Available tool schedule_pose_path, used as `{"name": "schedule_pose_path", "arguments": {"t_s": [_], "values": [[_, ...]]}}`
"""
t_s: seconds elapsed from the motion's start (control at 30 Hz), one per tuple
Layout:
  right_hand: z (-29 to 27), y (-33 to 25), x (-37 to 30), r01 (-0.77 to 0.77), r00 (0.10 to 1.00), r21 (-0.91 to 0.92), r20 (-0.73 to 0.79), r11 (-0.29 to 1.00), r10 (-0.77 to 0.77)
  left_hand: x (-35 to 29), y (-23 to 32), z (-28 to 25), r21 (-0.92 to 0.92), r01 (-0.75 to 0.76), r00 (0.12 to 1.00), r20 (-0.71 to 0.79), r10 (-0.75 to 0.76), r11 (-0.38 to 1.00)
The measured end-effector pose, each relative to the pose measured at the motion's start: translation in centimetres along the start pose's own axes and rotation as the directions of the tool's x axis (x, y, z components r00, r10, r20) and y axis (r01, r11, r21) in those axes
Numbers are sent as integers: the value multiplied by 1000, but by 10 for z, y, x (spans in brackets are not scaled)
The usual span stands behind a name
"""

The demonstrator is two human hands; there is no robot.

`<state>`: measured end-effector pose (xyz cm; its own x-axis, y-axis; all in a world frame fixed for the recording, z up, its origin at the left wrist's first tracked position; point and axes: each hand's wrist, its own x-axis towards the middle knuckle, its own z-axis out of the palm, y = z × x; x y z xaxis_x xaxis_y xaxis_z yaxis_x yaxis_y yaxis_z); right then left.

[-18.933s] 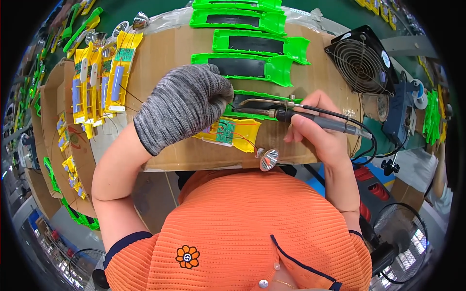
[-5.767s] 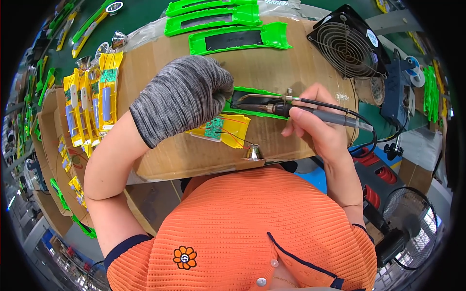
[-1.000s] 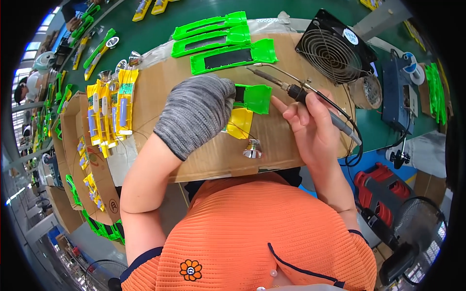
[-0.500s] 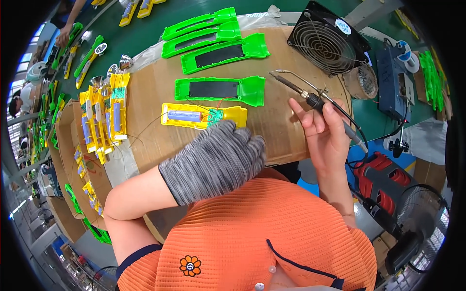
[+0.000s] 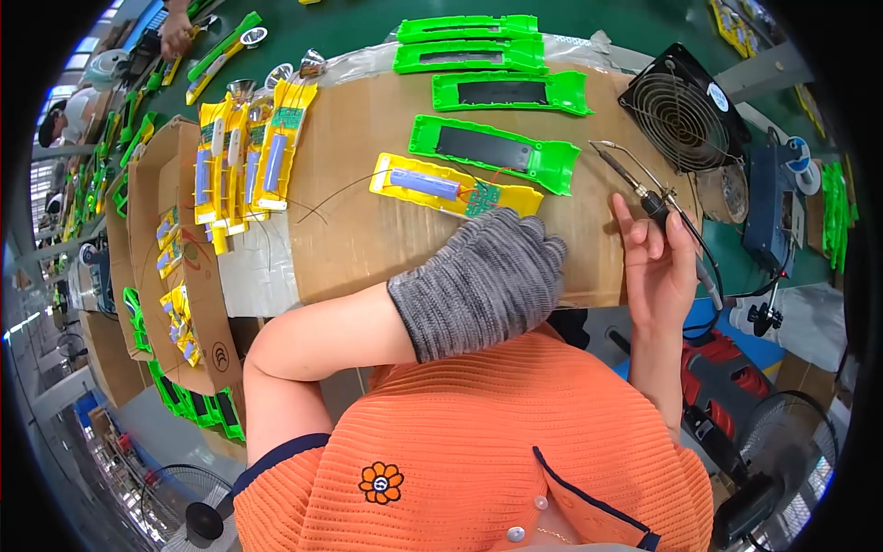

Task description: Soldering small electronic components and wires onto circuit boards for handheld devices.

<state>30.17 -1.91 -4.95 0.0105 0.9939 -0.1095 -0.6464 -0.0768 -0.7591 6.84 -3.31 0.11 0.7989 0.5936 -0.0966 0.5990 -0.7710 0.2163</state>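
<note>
My left hand (image 5: 487, 281), in a grey knitted glove, is closed at the near right side of a yellow flashlight casing half (image 5: 524, 201). Its fingertips are hidden, so what they pinch does not show. Inside the casing lie a blue cylindrical battery (image 5: 425, 183) and a small green circuit board (image 5: 482, 197). Thin wires run to the green casing half (image 5: 561, 166) just behind it, which carries a black panel (image 5: 483, 149). Bare and raised, my right hand (image 5: 664, 267) grips a soldering iron (image 5: 655, 207) with a metal feed tube; its tip is up and left, apart from both casings.
Brown cardboard (image 5: 340, 120) covers the bench. More green casing halves (image 5: 469, 57) line its back. Assembled yellow halves (image 5: 276, 166) stand left, beside a cardboard box (image 5: 198, 304). A black fan (image 5: 685, 110) and a blue soldering unit (image 5: 768, 202) are right. Another person's hand (image 5: 175, 35) is far left.
The view has shifted and turned slightly, so the bench things appear farther right and tilted. Both hands keep nearly the same place relative to the casings.
</note>
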Motion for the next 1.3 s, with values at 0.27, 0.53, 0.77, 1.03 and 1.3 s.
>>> {"name": "schedule_pose_path", "arguments": {"t_s": [0.27,0.53,0.77,1.03,1.3], "values": [[1,-5,-11,72,994,72,-89,995,-66,-9,12,-8,-200,114,895,-405,-188,973],[1,-3,-50,67,991,-101,126,993,-55,-98,-53,2,-2,759,525,-589,-614,651],[8,17,-55,-9,991,-142,128,990,28,-71,-65,-3,-229,284,697,-618,-364,931],[20,16,-50,-9,985,-230,163,973,47,-45,-80,-1,-447,33,881,-410,-237,894],[32,18,-47,-90,992,-344,54,935,115,-39,-82,-10,-397,123,912,-316,-261,910]]}}
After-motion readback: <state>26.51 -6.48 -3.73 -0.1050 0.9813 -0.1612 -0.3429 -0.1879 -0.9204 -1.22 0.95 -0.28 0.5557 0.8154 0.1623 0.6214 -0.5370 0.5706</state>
